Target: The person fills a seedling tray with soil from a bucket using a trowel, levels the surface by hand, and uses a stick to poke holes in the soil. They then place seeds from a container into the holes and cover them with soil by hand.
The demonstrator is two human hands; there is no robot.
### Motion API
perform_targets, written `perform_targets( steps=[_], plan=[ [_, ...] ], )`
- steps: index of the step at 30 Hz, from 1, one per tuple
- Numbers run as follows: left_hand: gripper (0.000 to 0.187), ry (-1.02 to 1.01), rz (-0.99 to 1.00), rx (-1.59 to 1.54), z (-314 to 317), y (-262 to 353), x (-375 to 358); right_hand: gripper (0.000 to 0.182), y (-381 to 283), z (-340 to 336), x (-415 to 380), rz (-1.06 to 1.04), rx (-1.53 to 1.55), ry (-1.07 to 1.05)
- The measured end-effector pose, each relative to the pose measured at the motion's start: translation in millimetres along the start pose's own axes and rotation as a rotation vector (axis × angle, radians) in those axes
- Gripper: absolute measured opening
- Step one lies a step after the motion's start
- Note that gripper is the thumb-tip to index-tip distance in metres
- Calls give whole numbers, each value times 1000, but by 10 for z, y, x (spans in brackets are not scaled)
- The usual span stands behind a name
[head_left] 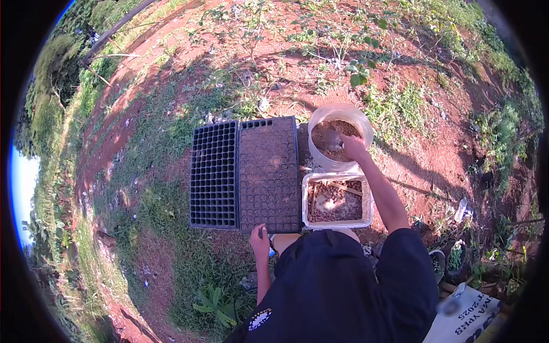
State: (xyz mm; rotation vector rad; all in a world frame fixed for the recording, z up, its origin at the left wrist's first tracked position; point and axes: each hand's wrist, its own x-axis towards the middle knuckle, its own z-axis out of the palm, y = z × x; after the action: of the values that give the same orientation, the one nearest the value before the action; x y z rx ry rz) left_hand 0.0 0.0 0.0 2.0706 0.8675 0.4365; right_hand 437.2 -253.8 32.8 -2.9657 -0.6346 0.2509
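My right hand (353, 146) reaches into a round translucent bucket (361, 117) of brown soil, closed around a scoop (334, 139) that lies against the soil. My left hand (259, 243) is at the near edge of a black cell tray (269, 171) filled with soil, its fingers curled; whether they grip anything is too small to tell. A few cells at that tray's far end are unfilled. Beside it on the left lies a second black tray (214, 177) with empty cells. Below the bucket, a white basket (305, 200) holds small brown pieces and a stick.
Grass and red soil surround the trays, with leafy plants (359, 74) beyond the bucket. A printed white sack (463, 314) lies at the lower right, near potted plants (456, 257). A clear bottle (461, 210) is on the ground at the right.
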Motion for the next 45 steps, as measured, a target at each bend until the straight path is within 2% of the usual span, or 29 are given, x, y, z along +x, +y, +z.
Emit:
perform_targets(
  steps=[2,3,5,7,9,10,11,12,14,17,20,26,29,30,32,35,39,41,45],
  plan=[
    [22,-15,-4,-38,-10,42,10,50,-35,-290,-91,-152,-39,-106],
    [22,-7,6,-22,-129,39,88,50,-133,-366,-97,-156,-20,-99],
    [22,-3,-14,-19,-71,111,24,46,-7,-543,-197,-306,-52,-59],
    [21,-19,-80,-96,24,163,29,42,110,-748,-229,-323,-19,8],
    [21,-30,-144,-162,35,274,50,31,140,-911,-188,-165,-122,-45],
    [20,-56,-256,-230,-2,391,57,21,175,-894,-170,-97,-131,11],
    [19,-81,-365,-298,-28,488,60,21,183,-865,-139,-98,-134,9],
    [19,-81,-365,-300,-8,458,59,19,155,-858,-113,-28,-165,73],
    [19,-81,-209,-167,38,398,99,17,140,-839,-127,45,-153,177],
    [19,-47,-104,-229,85,321,114,15,116,-781,-69,81,-182,107],
    [20,-59,-152,-194,40,372,105,19,79,-722,-50,91,-178,34],
    [21,-27,-137,-147,2,314,77,31,-27,-496,-110,12,-109,65],
    [22,4,-111,-179,0,312,68,30,-86,-365,-72,3,-66,11],
    [22,7,-109,-178,-5,311,77,30,-75,-342,-67,1,-64,13],
    [23,-10,-195,-180,-17,303,67,29,-20,-295,-86,-51,-44,151],
    [23,-35,-273,-216,-93,495,34,28,-36,-601,-181,-9,48,223],
    [22,-49,-254,-255,-64,370,-4,27,37,-794,-108,-52,-34,289],
    [22,-54,-232,-244,-50,342,-14,29,79,-825,-47,-29,-157,237],
    [22,-60,-257,-262,-52,389,-46,33,54,-955,-116,-10,-183,100]
  ],
)
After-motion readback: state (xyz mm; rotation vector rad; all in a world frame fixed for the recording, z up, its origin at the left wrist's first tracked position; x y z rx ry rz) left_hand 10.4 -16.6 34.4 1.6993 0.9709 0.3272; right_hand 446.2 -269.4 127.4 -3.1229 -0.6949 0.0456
